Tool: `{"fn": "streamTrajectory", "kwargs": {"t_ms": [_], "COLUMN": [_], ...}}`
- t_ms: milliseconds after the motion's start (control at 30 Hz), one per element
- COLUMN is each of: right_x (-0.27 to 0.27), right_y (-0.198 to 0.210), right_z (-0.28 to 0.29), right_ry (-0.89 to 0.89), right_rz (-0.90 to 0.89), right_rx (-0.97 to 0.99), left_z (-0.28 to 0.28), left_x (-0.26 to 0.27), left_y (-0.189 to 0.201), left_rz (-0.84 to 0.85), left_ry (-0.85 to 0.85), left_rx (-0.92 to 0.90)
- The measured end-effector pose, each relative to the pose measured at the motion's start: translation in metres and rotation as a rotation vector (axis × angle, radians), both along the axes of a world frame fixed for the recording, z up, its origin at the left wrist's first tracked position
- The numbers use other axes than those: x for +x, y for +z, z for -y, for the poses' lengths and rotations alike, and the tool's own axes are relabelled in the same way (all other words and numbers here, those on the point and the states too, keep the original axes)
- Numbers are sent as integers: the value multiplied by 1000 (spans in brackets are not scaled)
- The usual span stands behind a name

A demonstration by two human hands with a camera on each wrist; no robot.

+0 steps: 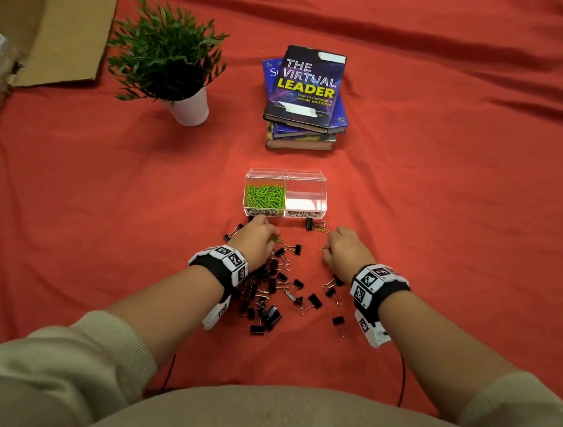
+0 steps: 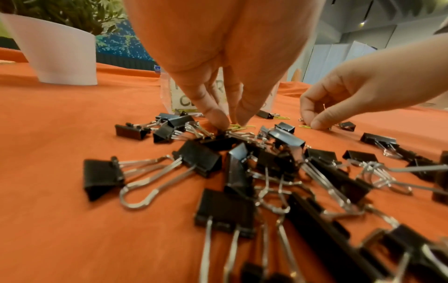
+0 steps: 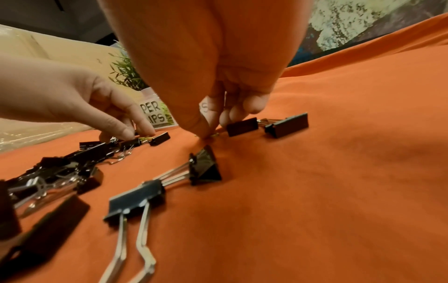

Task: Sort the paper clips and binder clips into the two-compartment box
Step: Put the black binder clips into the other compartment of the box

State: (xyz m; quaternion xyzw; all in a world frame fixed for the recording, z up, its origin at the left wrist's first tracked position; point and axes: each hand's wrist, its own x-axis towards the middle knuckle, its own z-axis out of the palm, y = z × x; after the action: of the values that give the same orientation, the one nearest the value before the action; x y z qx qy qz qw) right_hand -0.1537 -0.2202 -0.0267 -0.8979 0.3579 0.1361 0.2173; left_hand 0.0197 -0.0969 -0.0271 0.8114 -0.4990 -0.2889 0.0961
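**Last paper clips, thin wire on soft cloth**

My worry is slippage. These green paper clips lie flat on the red cloth (image 1: 446, 201), so my fingertips may pinch fabric instead of wire, or drag a binder clip handle along.

My left hand (image 1: 255, 241) has thumb and forefinger closed on a paper clip (image 2: 238, 127) at the far edge of the binder clip pile (image 1: 270, 295). My right hand (image 1: 347, 252) presses thumb and curled fingers on another paper clip (image 1: 321, 248); whether it is truly gripped I cannot tell.

The two-compartment box (image 1: 323, 196) stands just beyond both hands; its binder side is bare.
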Motion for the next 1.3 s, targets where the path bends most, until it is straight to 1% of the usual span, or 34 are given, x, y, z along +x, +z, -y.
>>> {"fn": "streamTrajectory", "kwargs": {"t_ms": [100, 167, 233, 267, 333, 400, 500, 533, 567, 600, 633, 700, 767, 867, 967, 1067, 1100, 1167, 1233, 1300], "right_x": [5, 8, 7, 5, 1, 0, 6, 8, 11, 14, 17, 23, 27, 29, 30, 31, 31, 29, 26, 26], "right_y": [0, 0, 1, 3, 8, 14, 20, 19, 18, 17, 15, 11, 7, 3, 0, 0, 0, 0, -1, -3], "right_z": [1, 1, 2, 3, 10, 18, 27, 29, 30, 31, 30, 27, 22, 13, 3, -4, -6, -9, -10, -9], "right_ry": [-6, 28, -7, -75, -264, -453, -696, -737, -746, -717, -650, -481, -344, -232, -146, -125, -124, -142, -214, -270], "right_rz": [-34, -75, -63, -2, 183, 320, 408, 421, 424, 402, 354, 205, 100, 81, 3, -102, -113, -62, 46, 77], "right_rx": [58, 96, 155, 210, 304, 383, 602, 637, 624, 566, 479, 308, 192, 105, 88, 129, 138, 126, 102, 98], "left_z": [0, 2, 4, 4, 4, 5, 9, 10, 10, 10, 8, 7, 10, 22, 36, 46, 48, 50, 47, 38], "left_x": [-1, -3, -6, -8, -10, -12, -14, -13, -11, -10, -9, -6, 1, 21, 41, 54, 57, 59, 58, 54], "left_y": [-2, 0, 0, 0, -2, -2, 6, 10, 14, 18, 21, 29, 37, 46, 50, 48, 46, 42, 40, 40], "left_rz": [56, 109, 165, 186, 214, 227, 194, 164, 133, 102, 70, 19, 18, 65, 97, 128, 126, 119, 126, 134], "left_ry": [-22, -55, -91, -107, -138, -151, -104, -73, -42, -10, 22, 78, 118, 158, 168, 115, 94, 40, -8, -14], "left_rx": [8, 18, 34, 47, 63, 62, 73, 72, 57, 23, -23, -125, -221, -295, -242, -175, -154, -90, -50, -99]}}
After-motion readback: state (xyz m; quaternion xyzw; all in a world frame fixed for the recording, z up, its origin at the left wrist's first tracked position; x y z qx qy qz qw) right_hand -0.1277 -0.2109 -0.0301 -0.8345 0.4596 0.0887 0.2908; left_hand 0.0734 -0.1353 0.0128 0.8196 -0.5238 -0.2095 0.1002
